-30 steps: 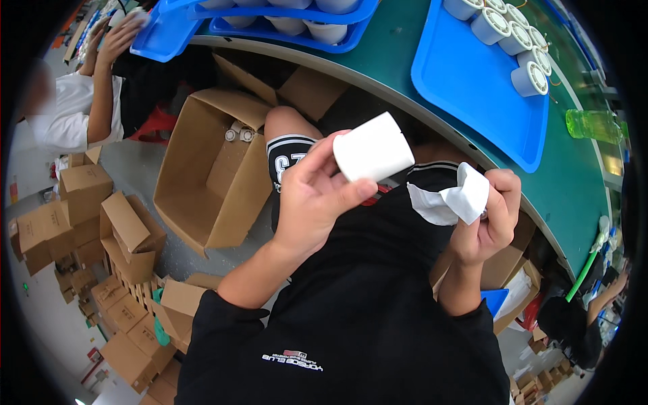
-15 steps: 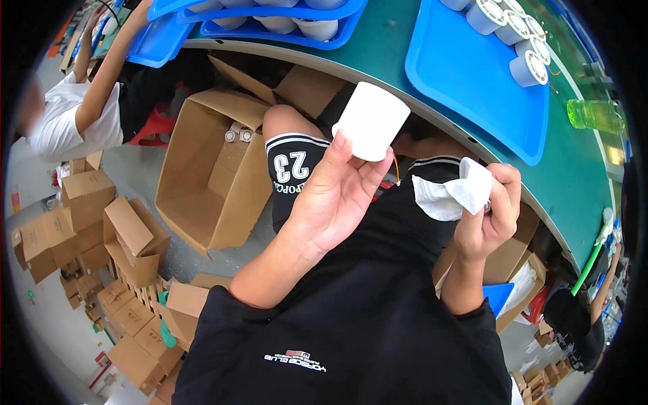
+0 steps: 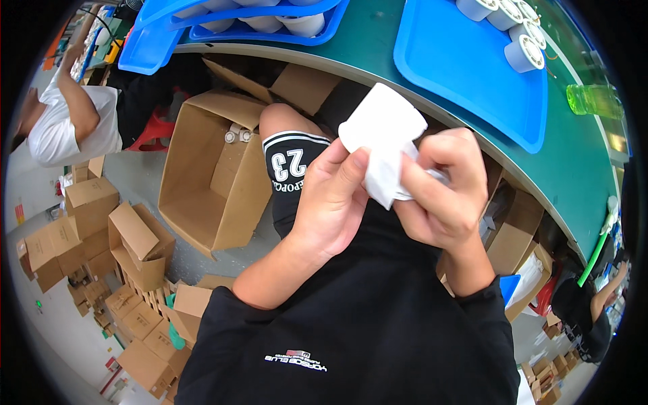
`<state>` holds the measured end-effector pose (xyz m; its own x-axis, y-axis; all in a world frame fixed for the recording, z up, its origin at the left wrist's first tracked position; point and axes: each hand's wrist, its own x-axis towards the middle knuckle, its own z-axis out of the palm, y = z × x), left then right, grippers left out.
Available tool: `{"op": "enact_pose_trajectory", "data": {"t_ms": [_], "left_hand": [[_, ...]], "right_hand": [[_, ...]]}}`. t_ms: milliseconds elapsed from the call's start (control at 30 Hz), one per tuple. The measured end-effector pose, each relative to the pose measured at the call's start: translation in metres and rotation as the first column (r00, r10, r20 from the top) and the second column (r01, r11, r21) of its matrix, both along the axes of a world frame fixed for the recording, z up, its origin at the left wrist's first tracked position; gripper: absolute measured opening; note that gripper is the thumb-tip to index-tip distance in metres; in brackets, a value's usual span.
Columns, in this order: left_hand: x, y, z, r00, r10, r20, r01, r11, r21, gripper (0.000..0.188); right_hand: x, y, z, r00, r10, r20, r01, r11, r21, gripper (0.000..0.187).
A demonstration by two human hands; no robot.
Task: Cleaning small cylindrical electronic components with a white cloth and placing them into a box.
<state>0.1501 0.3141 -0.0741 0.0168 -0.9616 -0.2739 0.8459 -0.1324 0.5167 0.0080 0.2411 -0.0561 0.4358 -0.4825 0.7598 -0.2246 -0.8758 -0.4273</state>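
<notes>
A white, roughly cylindrical plastic housing (image 3: 383,120) is held up over my lap, just off the table's edge. My left hand (image 3: 332,199) grips its lower end between thumb and fingers. In my right hand (image 3: 447,185) is a bunched white cloth (image 3: 386,177), pinched and pressed against the housing's lower right side. The cloth hides that part of the housing. Both hands are close together, almost touching.
On the green table (image 3: 574,182) lies a blue tray (image 3: 466,81) with several similar white housings (image 3: 524,54) at its far right. Stacked blue trays (image 3: 270,34) hold more. A green bottle (image 3: 594,101) stands right. An open cardboard box (image 3: 209,169) sits left; a co-worker (image 3: 74,121) is beyond.
My right hand has moved left, bringing the cloth from apart onto the housing. The housing has shifted slightly right and tilted in my left hand.
</notes>
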Motion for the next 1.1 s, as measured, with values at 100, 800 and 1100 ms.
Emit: {"op": "enact_pose_trajectory", "data": {"t_ms": [100, 800, 1100], "left_hand": [[-0.001, 0.003, -0.001, 1.0, 0.014, -0.009, -0.015, 0.999, -0.031, 0.044], [-0.011, 0.004, -0.004, 0.994, -0.028, 0.108, 0.021, 0.998, 0.064, 0.06], [-0.01, -0.001, -0.001, 1.0, 0.003, -0.02, -0.001, 0.996, 0.088, 0.051]], "right_hand": [[0.003, -0.003, -0.001, 0.999, 0.018, -0.028, -0.018, 1.0, 0.005, 0.043], [-0.039, -0.013, -0.003, 0.94, -0.326, -0.096, 0.323, 0.945, -0.05, 0.04], [-0.037, 0.002, -0.017, 0.987, -0.16, 0.0, 0.16, 0.985, -0.059, 0.044]]}}
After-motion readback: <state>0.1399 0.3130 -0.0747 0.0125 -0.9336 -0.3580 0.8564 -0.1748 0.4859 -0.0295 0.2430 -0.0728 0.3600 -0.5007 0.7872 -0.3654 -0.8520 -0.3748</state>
